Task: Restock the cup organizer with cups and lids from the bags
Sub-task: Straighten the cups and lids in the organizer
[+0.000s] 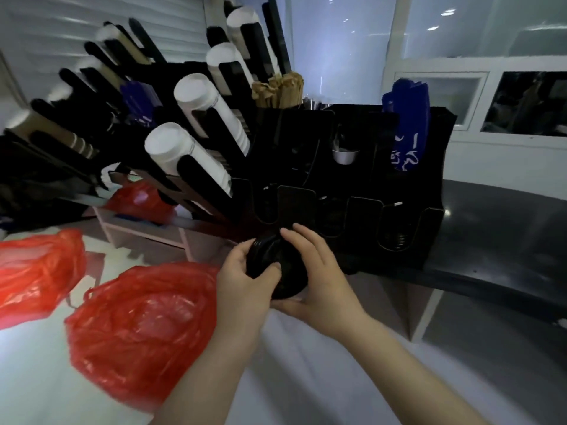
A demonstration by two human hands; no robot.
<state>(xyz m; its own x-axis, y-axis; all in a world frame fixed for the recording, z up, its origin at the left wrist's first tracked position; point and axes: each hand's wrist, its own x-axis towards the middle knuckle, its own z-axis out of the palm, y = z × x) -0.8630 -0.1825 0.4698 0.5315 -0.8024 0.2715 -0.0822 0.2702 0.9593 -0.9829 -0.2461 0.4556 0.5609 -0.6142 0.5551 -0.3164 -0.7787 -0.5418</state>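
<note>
The left hand (241,279) and right hand (320,273) both grip one short stack of glossy black round lids (290,280), count unclear. Three crumpled red bags (138,326) lie beside the black organizer (408,191).

Your view is dim and bluish, brightest on the pale surface (27,378) at lower left, with small lamp reflections in the window (460,23) up top. The black organizer (352,167) sinks into shadow with little detail, and a faint sheen lies on the dark desk (506,234). The wide lens bends the edges, and everything looks soft and smeared.
</note>
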